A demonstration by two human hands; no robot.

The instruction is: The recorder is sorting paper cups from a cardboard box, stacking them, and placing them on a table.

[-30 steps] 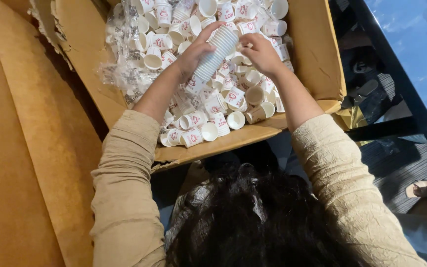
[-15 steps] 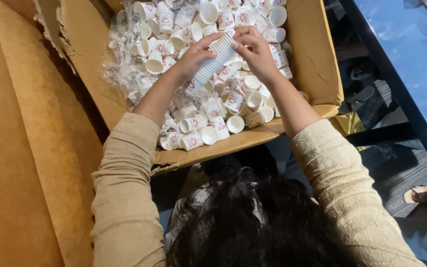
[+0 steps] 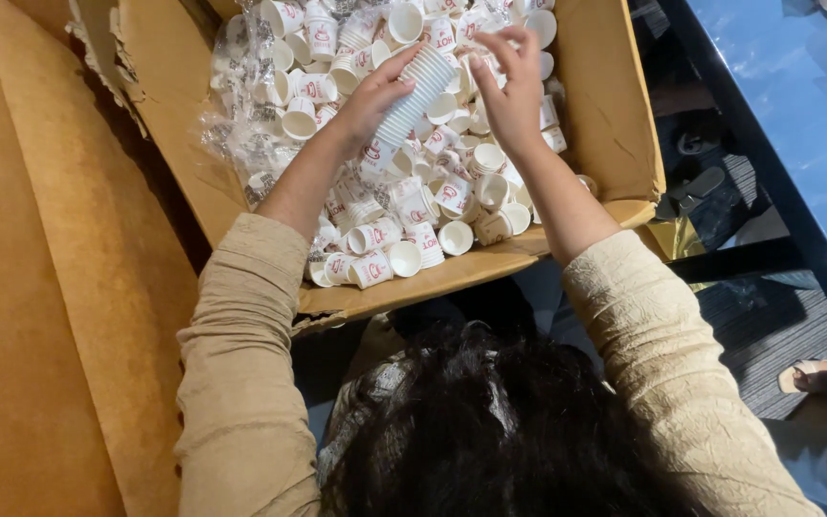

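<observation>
Glossy blue table (image 3: 796, 124), dark metal legs, grey ribbed floor (image 3: 768, 335).

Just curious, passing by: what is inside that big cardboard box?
The cardboard box holds a heap of small white paper cups with red print, some in clear plastic wrap. The left hand holds a nested stack. The heap hides the bottom.
</observation>
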